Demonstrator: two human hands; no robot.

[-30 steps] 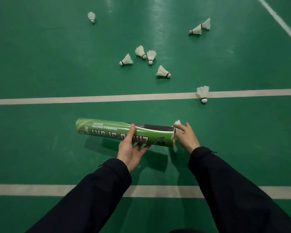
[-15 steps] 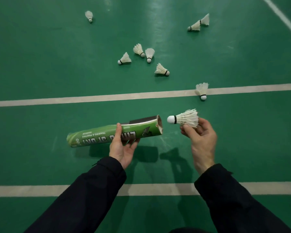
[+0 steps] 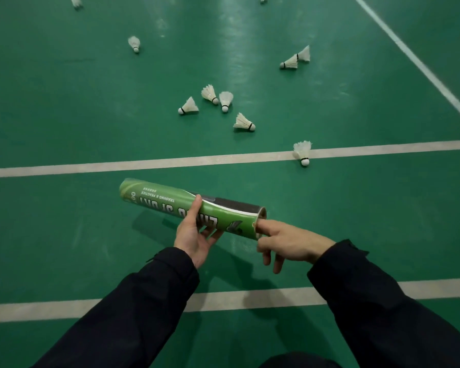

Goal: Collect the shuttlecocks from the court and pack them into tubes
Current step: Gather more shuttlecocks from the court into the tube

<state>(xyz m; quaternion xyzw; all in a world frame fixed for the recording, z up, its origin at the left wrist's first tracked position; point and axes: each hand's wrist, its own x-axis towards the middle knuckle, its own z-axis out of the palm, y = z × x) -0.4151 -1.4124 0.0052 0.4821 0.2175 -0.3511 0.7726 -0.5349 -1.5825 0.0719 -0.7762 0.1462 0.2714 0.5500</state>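
Note:
A green shuttlecock tube (image 3: pixel 170 201) lies roughly level above the court, its open mouth pointing right. My left hand (image 3: pixel 194 235) grips the tube near its middle from below. My right hand (image 3: pixel 287 241) is at the mouth, with a finger pushed inside the tube; the other fingers hang loose. The shuttlecock held a moment ago is out of sight. Several white shuttlecocks lie on the floor beyond: one on the white line (image 3: pixel 302 152), a cluster at the centre (image 3: pixel 225 100), a pair farther right (image 3: pixel 294 59), one at the far left (image 3: pixel 134 43).
The green court floor (image 3: pixel 64 115) carries white lines: one across the middle (image 3: pixel 117 166), one nearer me (image 3: pixel 250 297), a diagonal at the upper right (image 3: pixel 409 57). More shuttlecocks sit at the top edge (image 3: pixel 76 1).
My right hand brought the shuttlecock to the tube's mouth and pushed it in; it is no longer visible. The tube's mouth end dropped and swung right.

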